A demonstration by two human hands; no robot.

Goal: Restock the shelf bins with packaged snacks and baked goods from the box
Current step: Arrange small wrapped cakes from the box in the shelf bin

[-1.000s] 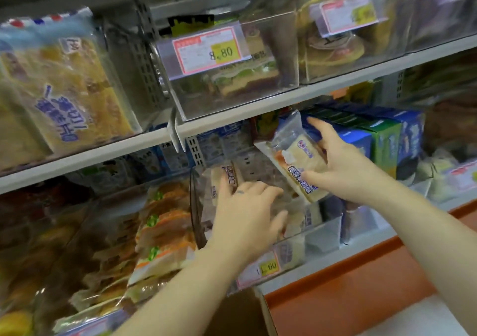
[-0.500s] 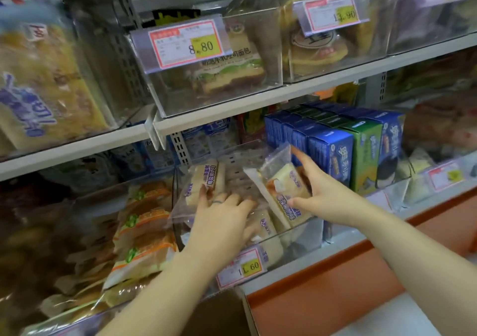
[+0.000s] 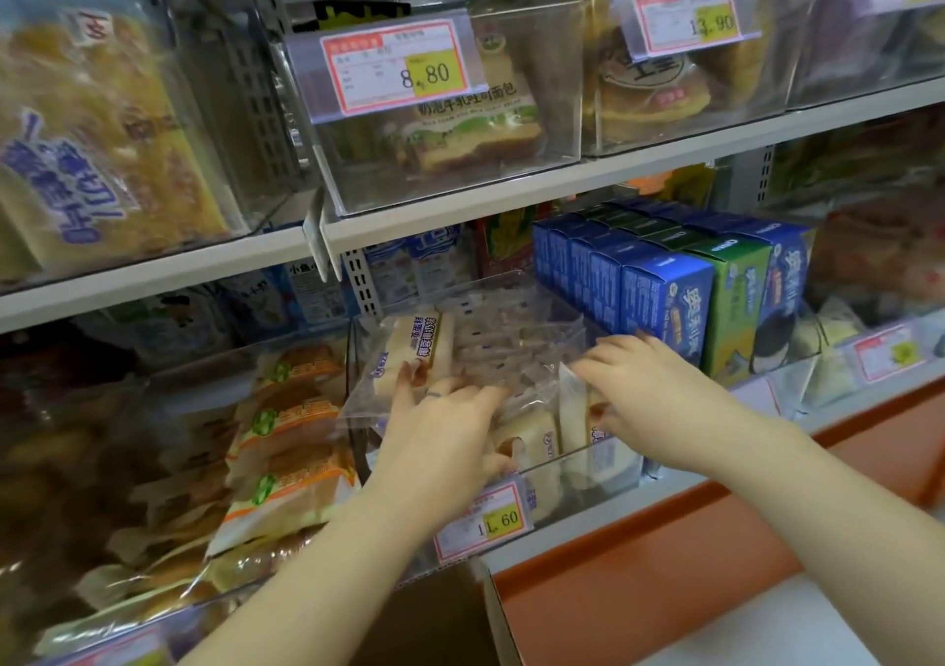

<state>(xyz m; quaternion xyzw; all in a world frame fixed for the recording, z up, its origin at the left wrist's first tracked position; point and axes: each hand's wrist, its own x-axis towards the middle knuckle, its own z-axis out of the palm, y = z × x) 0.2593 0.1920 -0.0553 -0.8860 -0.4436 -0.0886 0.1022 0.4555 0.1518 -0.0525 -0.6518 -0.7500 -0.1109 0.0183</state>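
A clear shelf bin [image 3: 603,466] with a 1.60 price tag [image 3: 486,522] holds several pale cake packets. My left hand [image 3: 440,445] reaches into it, fingers fairly straight and resting on the packets; one packet [image 3: 414,343] stands tilted against the bin's left wall just beyond my fingers. My right hand [image 3: 654,394] reaches in from the right, fingers curled down over another cake packet [image 3: 572,409] that stands on edge among the others. A brown cardboard box [image 3: 450,619] shows below my left forearm; its inside is hidden.
Blue and green cookie boxes [image 3: 665,297] stand close to the right of the bin. Orange-labelled bread packs [image 3: 291,440] fill the bin on the left. Above, a white shelf [image 3: 511,195] carries clear bins of sandwich bread [image 3: 470,123]. An orange ledge [image 3: 639,578] runs below.
My right hand has brought its cake packet down from above the bin and into it. My left hand stayed on the packets inside. The view moved closer.
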